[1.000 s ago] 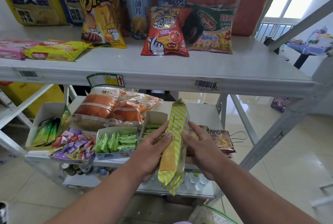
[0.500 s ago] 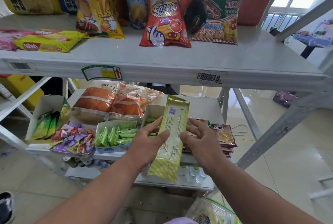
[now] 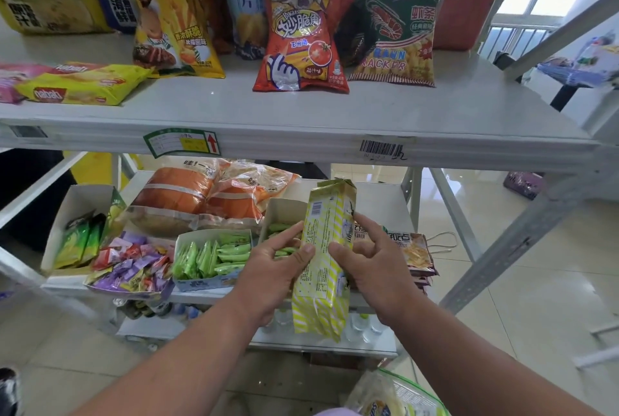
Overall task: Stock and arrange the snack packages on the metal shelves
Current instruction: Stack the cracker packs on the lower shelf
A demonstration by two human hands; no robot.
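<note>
Holding green sachets (image 3: 214,253), a carton (image 3: 197,282) (open-topped).

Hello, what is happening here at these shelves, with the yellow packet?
A person is stocking snacks on metal shelves. Both hands hold one long yellow-striped packet in front of the middle shelf: the left hand grips its left edge, the right hand its right edge. Its printed back faces the camera, and it is not yet set down. The middle shelf carries boxes of green sachets and orange bags; the top shelf has chip bags.
</note>
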